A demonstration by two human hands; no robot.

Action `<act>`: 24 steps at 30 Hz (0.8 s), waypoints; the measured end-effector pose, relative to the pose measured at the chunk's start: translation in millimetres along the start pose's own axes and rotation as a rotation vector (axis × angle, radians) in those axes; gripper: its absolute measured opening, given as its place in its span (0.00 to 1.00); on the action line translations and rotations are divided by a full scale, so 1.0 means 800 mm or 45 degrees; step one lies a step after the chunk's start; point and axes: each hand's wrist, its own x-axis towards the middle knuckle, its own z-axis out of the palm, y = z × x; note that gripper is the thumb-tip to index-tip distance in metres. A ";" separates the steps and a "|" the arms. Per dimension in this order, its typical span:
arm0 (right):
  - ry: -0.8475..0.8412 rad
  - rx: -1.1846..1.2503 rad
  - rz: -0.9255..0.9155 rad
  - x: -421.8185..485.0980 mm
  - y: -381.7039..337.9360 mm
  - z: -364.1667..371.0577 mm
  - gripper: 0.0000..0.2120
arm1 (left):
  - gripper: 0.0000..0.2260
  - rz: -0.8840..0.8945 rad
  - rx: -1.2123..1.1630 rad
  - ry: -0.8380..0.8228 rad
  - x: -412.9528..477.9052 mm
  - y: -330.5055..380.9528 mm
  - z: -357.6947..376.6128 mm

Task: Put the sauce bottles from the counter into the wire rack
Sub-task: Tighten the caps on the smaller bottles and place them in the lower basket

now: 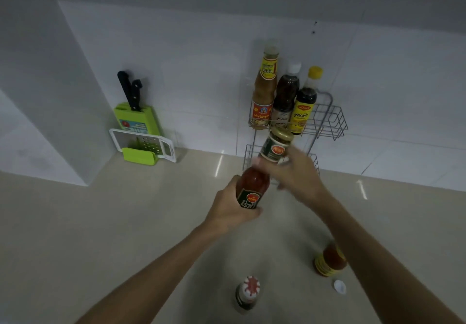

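At the far left, against the white tiled wall, a green knife block (136, 119) holds two black-handled knives (131, 90), and a white grater (143, 144) leans in a green stand just in front of it. All of this rests on the beige surface (100, 222).

Toward the middle, the left hand (230, 206) is wrapped around the lower body of a red sauce bottle (252, 187), held in the air and tilted, its upper end lost in blur behind the other hand. Near the bottom edge, a dark bottle with a red-and-white cap (248, 292) stands on the surface between the two forearms.

Just right of centre, the right hand (298, 175) grips a small jar with a gold lid (276, 146), lifted in front of the wire rack (330, 119). The rack's upper tier holds three bottles side by side: a tan sauce bottle (264, 89), a dark bottle with a white cap (285, 96) and a yellow-capped bottle (305, 101).

Farther right, low on the surface, an orange sauce bottle with a yellow label (330, 260) stands beside the right forearm, and a small white cap (340, 286) lies just below it.
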 end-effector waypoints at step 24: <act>0.230 -0.133 0.173 0.177 0.192 0.062 0.11 | 0.38 -0.562 -0.071 -0.357 0.216 -0.082 0.004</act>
